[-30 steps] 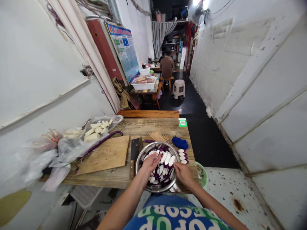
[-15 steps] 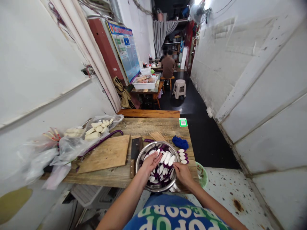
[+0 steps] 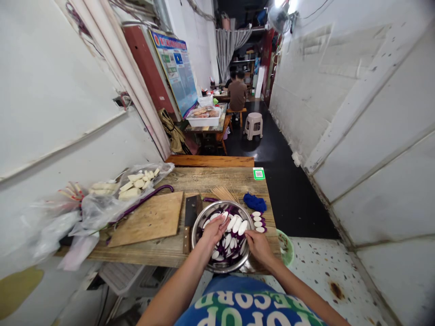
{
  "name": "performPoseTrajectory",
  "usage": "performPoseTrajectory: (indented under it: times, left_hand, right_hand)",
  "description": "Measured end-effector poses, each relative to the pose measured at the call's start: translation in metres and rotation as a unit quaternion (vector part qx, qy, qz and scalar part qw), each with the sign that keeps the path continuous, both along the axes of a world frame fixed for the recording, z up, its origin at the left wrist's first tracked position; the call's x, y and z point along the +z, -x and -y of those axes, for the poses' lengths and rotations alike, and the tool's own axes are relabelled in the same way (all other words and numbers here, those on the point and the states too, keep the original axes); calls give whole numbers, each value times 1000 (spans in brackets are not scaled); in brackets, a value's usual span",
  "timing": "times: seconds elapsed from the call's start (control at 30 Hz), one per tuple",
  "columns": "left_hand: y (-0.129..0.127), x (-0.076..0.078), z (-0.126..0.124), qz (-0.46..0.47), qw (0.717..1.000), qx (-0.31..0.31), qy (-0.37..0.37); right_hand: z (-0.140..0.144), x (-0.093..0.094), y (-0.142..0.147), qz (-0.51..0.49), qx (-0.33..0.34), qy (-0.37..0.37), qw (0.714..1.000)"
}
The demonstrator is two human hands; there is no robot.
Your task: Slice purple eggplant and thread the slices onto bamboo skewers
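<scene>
Over a steel bowl [image 3: 196,246] of cut eggplant pieces [image 3: 226,246], white inside with purple skin, both hands are at work. My left hand [image 3: 214,231] is closed at the fingertips on an eggplant slice [image 3: 224,216]. A row of several oval slices, a skewer of eggplant [image 3: 237,224], spans the space between the hands. My right hand [image 3: 256,242] pinches its right end at the bowl's rim; the stick itself is too thin to make out. Beside the bowl, more eggplant slices [image 3: 258,222] lie lined up on the wooden table [image 3: 204,179].
Left of the bowl are a cleaver [image 3: 192,217], a cutting board [image 3: 149,219] and a long whole eggplant [image 3: 146,197]. Bamboo sticks [image 3: 224,192] and a blue cloth [image 3: 254,202] lie behind it. A plastic bag [image 3: 102,210] holds pale cut pieces. A person [image 3: 237,93] sits farther back.
The hands and the eggplant slices keep almost the same positions. The whole view has shifted very slightly.
</scene>
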State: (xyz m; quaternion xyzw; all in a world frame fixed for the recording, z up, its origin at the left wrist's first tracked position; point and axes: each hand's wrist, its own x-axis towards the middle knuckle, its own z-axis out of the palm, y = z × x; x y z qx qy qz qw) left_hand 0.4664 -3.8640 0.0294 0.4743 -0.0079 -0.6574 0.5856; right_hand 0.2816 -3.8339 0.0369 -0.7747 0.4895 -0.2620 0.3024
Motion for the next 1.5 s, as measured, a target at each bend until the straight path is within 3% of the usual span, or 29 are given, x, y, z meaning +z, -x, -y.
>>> performPoseTrajectory:
  times: [0.3,0.57,0.73,0.97,1.27,1.5]
  left_hand:
    - [4,-6,0,26,1000,-12,-12]
    - [6,-9,-2,34,997,-58,-30]
    - [8,-8,-3,33,997,-51,-49]
    - [0,-2,-4,59,995,-67,-36]
    - [-9,-8,-5,92,990,-97,-52]
    - [-11,-13,-3,69,990,-85,-84]
  right_hand:
    - [1,0,0,-15,-4,-5,1000]
    - [2,-1,-2,-18,-6,-10,1000]
    - [4,0,-5,-3,0,-8,1000]
    - [0,-1,-10,21,1,-9,1000]
    - [-4,-11,-18,4,-5,-8,1000]
    - [-4,-14,-22,-37,-8,-16,999]
